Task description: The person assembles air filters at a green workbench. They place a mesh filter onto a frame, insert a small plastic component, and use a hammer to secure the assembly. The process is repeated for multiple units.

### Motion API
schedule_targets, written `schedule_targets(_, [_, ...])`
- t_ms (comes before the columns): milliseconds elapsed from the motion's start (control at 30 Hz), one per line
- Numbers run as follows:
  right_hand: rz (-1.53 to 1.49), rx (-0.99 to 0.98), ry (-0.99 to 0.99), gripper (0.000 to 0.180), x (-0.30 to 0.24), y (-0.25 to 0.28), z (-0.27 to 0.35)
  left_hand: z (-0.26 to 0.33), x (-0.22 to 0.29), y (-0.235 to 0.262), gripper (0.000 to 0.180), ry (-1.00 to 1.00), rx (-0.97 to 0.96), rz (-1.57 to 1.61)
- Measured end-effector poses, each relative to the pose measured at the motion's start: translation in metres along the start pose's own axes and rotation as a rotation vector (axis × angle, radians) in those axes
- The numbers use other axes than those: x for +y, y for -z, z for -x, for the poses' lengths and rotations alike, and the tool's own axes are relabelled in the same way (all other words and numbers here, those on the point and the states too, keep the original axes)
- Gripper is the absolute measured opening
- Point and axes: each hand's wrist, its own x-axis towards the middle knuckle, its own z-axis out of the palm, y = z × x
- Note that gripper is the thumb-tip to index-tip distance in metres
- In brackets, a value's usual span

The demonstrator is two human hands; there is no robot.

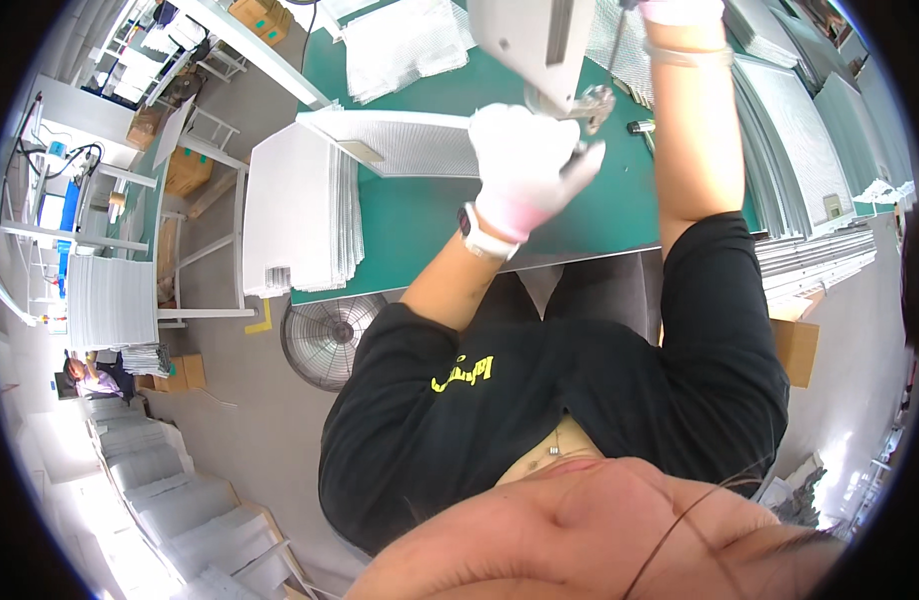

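My left hand, in a white glove with a pink cuff, is at the right end of a white-framed mesh panel and appears to grip it. The panel lies tilted over the green table, beneath a white machine head with a metal fitting low on it. My right hand, also gloved, is cut off by the top edge, so its fingers are hidden. Close beside it, a thin dark rod slants down; whether the hand holds it I cannot tell.
A stack of white panels sits at the green table's left edge. Mesh sheets lie at the back. More panels are stacked at right, near a cardboard box. A round fan stands on the floor.
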Motion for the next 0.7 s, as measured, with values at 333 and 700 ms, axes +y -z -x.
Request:
schedule_targets(333, [0.007, -0.075, 0.028, 0.019, -0.017, -0.025, 0.028, 0.233, 0.007, 0.116, 0.011, 0.169, -1.003, 0.351])
schedule_targets(700, [-0.106, -0.116, -0.174, 0.06, -0.008, -0.04, 0.058, 0.103, -0.08, 0.071, 0.048, 0.796, -0.55, -0.255])
